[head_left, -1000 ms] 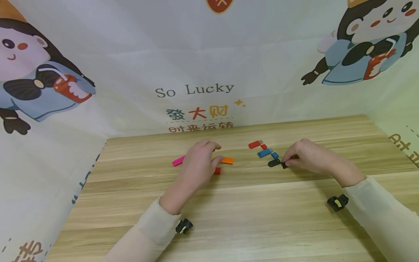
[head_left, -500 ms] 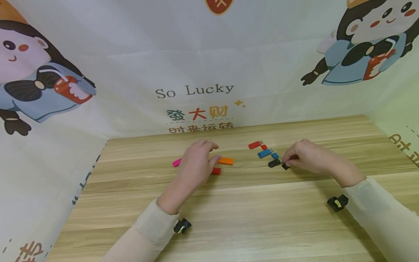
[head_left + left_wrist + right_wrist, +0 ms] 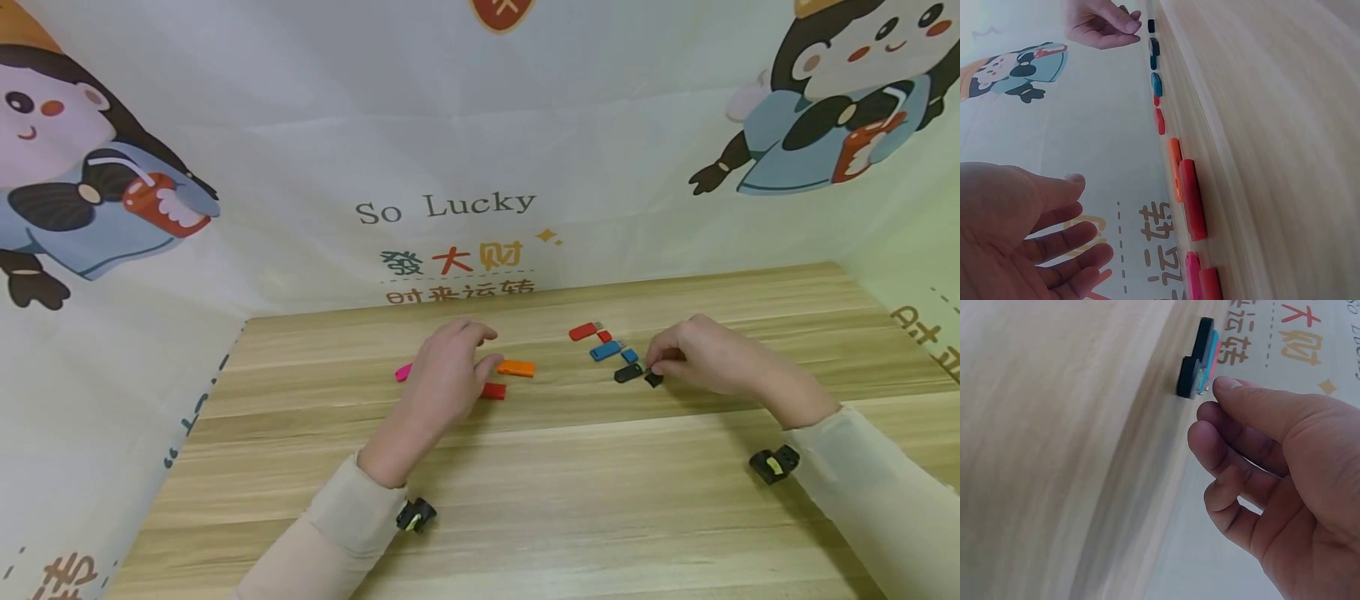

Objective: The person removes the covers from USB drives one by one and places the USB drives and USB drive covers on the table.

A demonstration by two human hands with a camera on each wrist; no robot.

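Lifting right hand (image 3: pixel 701 357) slightly off small black plastic cap (image 3: pixel 654 379); fingers loosely curled, holding nothing; cap lying at 7 o'clock below fingertips.

A staged recording booth: a light wood-grain table (image 3: pixel 570 500) enclosed beyond the hands by white cartoon-printed fabric backdrops (image 3: pixel 450 150).

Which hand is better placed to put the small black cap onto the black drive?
Right. The right hand has its fingertips at the small black cap, right beside the black drive. The left hand hovers open over the red piece, farther off.
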